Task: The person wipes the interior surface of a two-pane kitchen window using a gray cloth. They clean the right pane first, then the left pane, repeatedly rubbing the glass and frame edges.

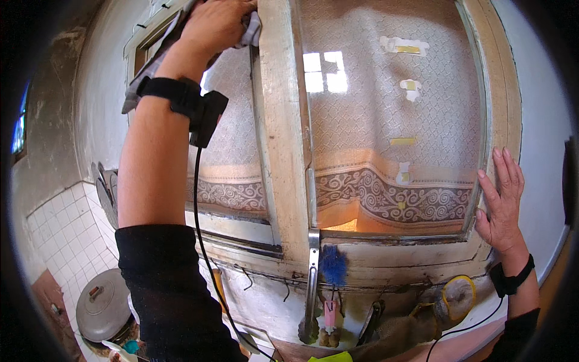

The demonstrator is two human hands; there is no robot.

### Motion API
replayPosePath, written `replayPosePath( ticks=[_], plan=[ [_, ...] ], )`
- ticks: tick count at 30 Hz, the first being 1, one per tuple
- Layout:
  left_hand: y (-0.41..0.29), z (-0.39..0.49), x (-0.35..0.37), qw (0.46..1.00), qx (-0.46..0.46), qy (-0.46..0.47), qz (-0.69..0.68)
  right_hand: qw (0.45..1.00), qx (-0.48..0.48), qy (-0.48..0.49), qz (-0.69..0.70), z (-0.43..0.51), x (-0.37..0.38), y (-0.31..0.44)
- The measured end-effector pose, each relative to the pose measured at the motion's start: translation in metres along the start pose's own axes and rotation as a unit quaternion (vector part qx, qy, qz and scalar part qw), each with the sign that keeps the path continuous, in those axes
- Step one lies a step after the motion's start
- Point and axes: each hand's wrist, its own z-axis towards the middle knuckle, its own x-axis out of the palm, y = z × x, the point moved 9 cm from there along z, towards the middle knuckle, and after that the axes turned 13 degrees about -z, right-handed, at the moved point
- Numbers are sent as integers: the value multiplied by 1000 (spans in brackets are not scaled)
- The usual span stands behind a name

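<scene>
At the top of the view, my left hand [219, 22] holds a grey plaid cloth [156, 68] against the upper part of a wooden window frame [282, 90]. The cloth hangs down behind my wrist, and my fingertips are partly cut off by the picture's edge. My right hand [504, 206] lies flat on the frame's right side, its fingers apart and holding nothing. Between my hands is a glass pane [357, 117] with yellowish tape pieces [402, 141] on it. A patterned curtain [393, 194] hangs behind the glass.
Below the window hang a metal-handled utensil [312, 280], a blue brush [333, 264], a pink-handled tool [330, 312] and a yellow-rimmed strainer [457, 296]. Bare hooks [286, 289] protrude there. At lower left sits a lidded metal pot [104, 305] beside white tiles [63, 226]. Black cables run from both wrists.
</scene>
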Motion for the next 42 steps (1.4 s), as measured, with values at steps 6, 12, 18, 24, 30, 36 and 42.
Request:
replayPosePath(
  ticks=[6, 12, 18, 24, 30, 36, 42],
  plan=[
    [26, -3, -4, 998, -15, -49, -37, 1000, -2, 15, -23, -2, 2, -1],
    [133, -45, 10, 984, -159, -39, -69, 999, -14, 25, -47, -4, 7, -2],
    [227, -125, 14, 965, -254, -58, 8, 996, -34, 34, -77, -5, 9, -2],
    [286, -131, 42, 945, -250, 133, 161, 996, -29, 38, -76, -3, 6, 2],
    [194, -90, 12, 978, -196, -28, 69, 995, -5, 43, -94, -1, 6, 3],
    [160, -82, 6, 983, -184, -4, -15, 992, -10, 54, -114, -2, 6, 2],
    [261, -125, 18, 950, -306, 55, 37, 990, -14, 66, -121, -4, 8, 2]
  ],
)
